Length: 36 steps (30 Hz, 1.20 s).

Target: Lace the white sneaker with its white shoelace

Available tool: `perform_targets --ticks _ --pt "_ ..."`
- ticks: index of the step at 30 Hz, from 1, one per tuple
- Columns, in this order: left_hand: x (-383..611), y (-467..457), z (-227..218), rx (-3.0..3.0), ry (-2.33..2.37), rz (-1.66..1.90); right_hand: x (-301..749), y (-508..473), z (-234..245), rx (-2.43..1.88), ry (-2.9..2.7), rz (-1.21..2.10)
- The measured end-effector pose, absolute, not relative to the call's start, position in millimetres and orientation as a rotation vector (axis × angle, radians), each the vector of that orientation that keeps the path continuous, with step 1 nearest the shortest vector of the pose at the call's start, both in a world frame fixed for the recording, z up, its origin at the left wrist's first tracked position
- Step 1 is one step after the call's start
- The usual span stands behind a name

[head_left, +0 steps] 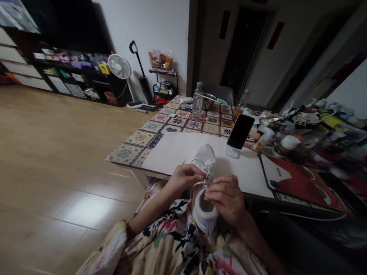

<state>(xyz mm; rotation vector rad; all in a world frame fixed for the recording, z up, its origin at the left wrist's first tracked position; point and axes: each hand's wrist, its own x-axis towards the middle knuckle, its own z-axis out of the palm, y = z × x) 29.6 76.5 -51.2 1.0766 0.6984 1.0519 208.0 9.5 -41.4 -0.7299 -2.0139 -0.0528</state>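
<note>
A white lace-up shoe [208, 154] lies with its toe on the white sheet [169, 151] and its heel over my lap. Its opening faces me. My left hand [187, 176] is at the left side of the lacing, thumb and fingers pinched on a white shoelace [197, 183]. On the right, my right hand [226, 196] has its fingers bent against the shoe's collar and upper lacing. What lies between those fingertips is too small to make out. Part of the lacing is hidden behind both hands.
A phone [241, 131] leans on a white stand beyond the shoe. Further back stand a plastic bottle [197, 101] and a metal bowl [208, 102]. Jars, a white bottle [264, 139] and a red mat [301, 177] crowd the right side. The table edge [126, 165] runs in front of me.
</note>
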Motion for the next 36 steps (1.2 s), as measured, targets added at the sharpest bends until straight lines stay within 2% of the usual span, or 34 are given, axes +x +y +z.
perform_targets --ticks 7,14,18,24,26,30,32,36 --pt "36.5 88.1 -52.3 1.14 0.766 1.178 210.9 7.2 -33.7 -0.672 -2.076 0.187" --pt "27.6 89.3 -59.3 1.462 0.728 1.107 212.0 9.8 -34.4 -0.708 -2.076 0.31" --pt "16.6 84.4 -61.4 1.633 0.702 1.185 213.7 8.1 -34.1 -0.911 -2.014 0.195" --pt "5.6 69.6 -44.8 1.946 0.531 0.872 211.5 8.5 -29.4 -1.022 -2.124 0.039" --pt "6.4 66.7 -39.9 1.967 0.583 0.852 213.1 2.1 -24.2 -0.958 -2.144 0.128" --pt "10.9 65.0 -36.8 1.976 0.631 0.866 222.4 -20.4 -12.4 -0.4 -2.156 0.662" --pt "13.2 64.8 -37.4 1.971 0.614 0.887 227.4 -25.2 -11.0 -0.27 -2.081 0.817" --pt "16.8 62.7 -40.4 1.922 0.592 0.919 230.9 -6.6 -22.6 -0.723 -1.858 0.719"
